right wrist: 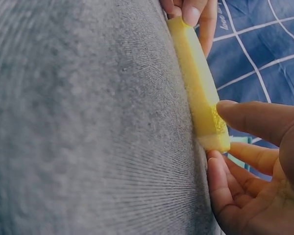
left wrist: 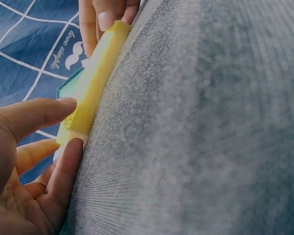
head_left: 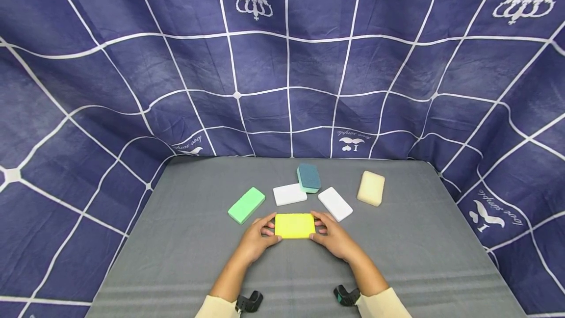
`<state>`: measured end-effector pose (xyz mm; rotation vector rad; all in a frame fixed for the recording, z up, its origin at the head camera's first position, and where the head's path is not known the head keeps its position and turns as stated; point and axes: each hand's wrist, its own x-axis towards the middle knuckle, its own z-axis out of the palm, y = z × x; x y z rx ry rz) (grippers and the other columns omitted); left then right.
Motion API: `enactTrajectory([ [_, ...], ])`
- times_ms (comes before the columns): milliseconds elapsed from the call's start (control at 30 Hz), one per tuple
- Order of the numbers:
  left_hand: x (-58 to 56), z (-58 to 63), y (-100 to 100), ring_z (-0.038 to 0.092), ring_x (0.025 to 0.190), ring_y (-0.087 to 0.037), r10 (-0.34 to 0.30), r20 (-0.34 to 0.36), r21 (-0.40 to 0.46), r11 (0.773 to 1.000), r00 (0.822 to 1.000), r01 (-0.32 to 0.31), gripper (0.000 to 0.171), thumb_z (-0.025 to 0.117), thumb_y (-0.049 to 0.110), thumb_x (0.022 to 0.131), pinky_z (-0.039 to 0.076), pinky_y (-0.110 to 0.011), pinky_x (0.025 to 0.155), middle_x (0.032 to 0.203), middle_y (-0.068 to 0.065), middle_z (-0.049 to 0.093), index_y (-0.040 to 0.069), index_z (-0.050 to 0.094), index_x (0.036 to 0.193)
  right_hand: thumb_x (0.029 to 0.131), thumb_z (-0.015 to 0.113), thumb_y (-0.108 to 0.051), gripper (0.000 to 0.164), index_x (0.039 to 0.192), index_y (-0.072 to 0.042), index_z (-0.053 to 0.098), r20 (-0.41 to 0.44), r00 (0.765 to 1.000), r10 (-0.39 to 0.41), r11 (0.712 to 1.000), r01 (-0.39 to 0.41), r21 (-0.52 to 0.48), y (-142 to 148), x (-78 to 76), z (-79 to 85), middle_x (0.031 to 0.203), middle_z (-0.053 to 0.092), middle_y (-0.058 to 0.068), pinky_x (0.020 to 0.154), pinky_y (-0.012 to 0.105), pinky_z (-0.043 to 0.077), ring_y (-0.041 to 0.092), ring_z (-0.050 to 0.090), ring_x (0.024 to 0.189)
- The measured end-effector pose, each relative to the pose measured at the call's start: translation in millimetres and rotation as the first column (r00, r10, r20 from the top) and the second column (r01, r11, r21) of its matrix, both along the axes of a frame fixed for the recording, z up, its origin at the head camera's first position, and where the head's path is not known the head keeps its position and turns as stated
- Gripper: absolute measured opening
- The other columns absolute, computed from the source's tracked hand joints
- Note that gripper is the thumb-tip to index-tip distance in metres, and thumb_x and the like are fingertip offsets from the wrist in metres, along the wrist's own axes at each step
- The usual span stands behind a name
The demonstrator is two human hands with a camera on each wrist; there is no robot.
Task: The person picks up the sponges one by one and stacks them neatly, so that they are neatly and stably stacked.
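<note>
- At the middle of the grey cloth (head_left: 190, 264), between the two hands, lies a yellow sponge (head_left: 295, 225), its long side running across in front of the person.
- It looks light and soft, a porous block that should give under a squeeze and spring back; its pitted end, seen in both wrist views, suggests a dry, grippy surface rather than a slippery one, and nothing about it seems fragile.
- The short ends look like the best places to take hold, with thumb and forefinger at the corners and only mild pressure, since a hard pinch would probably dent the edges or bow the middle.
- The left hand (head_left: 258, 239) grasps the sponge's left end, thumb at the near corner and forefinger at the far one.
- The right hand (head_left: 333, 237) grasps the right end in mirrored fashion, so the sponge sits directly between the two thumbs, touching both hands.
- In the wrist views its lower edge appears to meet the cloth; whether its whole weight rests there, I cannot tell.
- Beyond it lie a left white block (head_left: 290, 194) and a blue-green sponge (head_left: 309, 178), which overlaps that block's corner from above.
- A right white block (head_left: 335, 204) lies just beyond the right hand, and a cream sponge (head_left: 371, 188) farther right.
- A green block (head_left: 246, 205) lies near the left hand, beyond and slightly left of it.
</note>
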<state>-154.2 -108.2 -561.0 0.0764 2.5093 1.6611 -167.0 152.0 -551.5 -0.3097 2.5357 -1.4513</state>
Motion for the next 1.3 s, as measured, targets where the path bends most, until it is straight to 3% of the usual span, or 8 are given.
enactTrajectory([
  [267, -0.9, 0.0, 1.2, 0.062, 0.090, -0.015, -0.005, -0.008, -0.031, 1.000, 1.000, 0.004, 0.070, 0.084, 0.008, 0.079, 0.051, -0.021, 0.072, 0.110, -0.010, 0.061, 0.009, 0.057, 0.143, 0.089, 0.078, -0.016, 0.065, 0.147, -0.007, 0.051, -0.018, 1.000, -0.025, 0.999, 0.026, 0.041, -2.6, 2.9, 1.4, 0.136, 0.055, 0.011, 0.098, 0.039, 0.053, 0.024, 0.059, 0.119],
  [433, -0.5, 1.3, 2.0, 0.063, 0.091, -0.017, -0.011, -0.016, -0.024, 1.000, 1.000, 0.011, 0.070, 0.084, 0.008, 0.078, 0.051, -0.021, 0.072, 0.110, -0.011, 0.061, 0.008, 0.057, 0.143, 0.090, 0.076, -0.015, 0.058, 0.143, -0.005, 0.055, -0.016, 0.995, -0.102, 0.994, 0.101, -0.033, -4.4, 4.7, 4.7, 0.132, 0.057, 0.013, 0.093, 0.035, 0.055, 0.026, 0.062, 0.116],
  [633, 0.9, 2.0, 2.1, 0.063, 0.092, -0.018, -0.015, -0.020, -0.037, 0.999, 1.000, 0.014, 0.071, 0.084, 0.008, 0.078, 0.051, -0.020, 0.071, 0.110, -0.011, 0.060, 0.007, 0.056, 0.143, 0.090, 0.076, -0.017, 0.053, 0.139, -0.006, 0.058, -0.077, 0.981, -0.179, 0.983, 0.175, -0.053, -1.5, 6.6, 13.5, 0.131, 0.060, 0.010, 0.094, 0.035, 0.056, 0.026, 0.064, 0.117],
  [867, 0.8, 2.7, 0.8, 0.064, 0.091, -0.015, -0.005, -0.014, -0.051, 0.999, 1.000, 0.005, 0.070, 0.084, 0.011, 0.079, 0.051, -0.021, 0.071, 0.110, -0.009, 0.061, 0.008, 0.056, 0.143, 0.090, 0.077, -0.019, 0.056, 0.140, -0.004, 0.056, -0.142, 0.959, -0.245, 0.969, 0.239, -0.060, 7.0, 6.4, 19.8, 0.133, 0.060, 0.014, 0.097, 0.044, 0.053, 0.030, 0.061, 0.120],
  [1300, 0.5, 2.3, 1.0, 0.063, 0.092, -0.019, -0.018, -0.020, -0.035, 0.999, 1.000, 0.018, 0.071, 0.084, 0.008, 0.078, 0.050, -0.020, 0.070, 0.110, -0.011, 0.060, 0.007, 0.056, 0.143, 0.090, 0.076, -0.017, 0.057, 0.141, -0.004, 0.055, -0.130, 0.929, -0.345, 0.938, 0.338, -0.073, 25.7, 3.0, 18.4, 0.135, 0.054, 0.015, 0.098, 0.039, 0.051, 0.029, 0.058, 0.121],
])
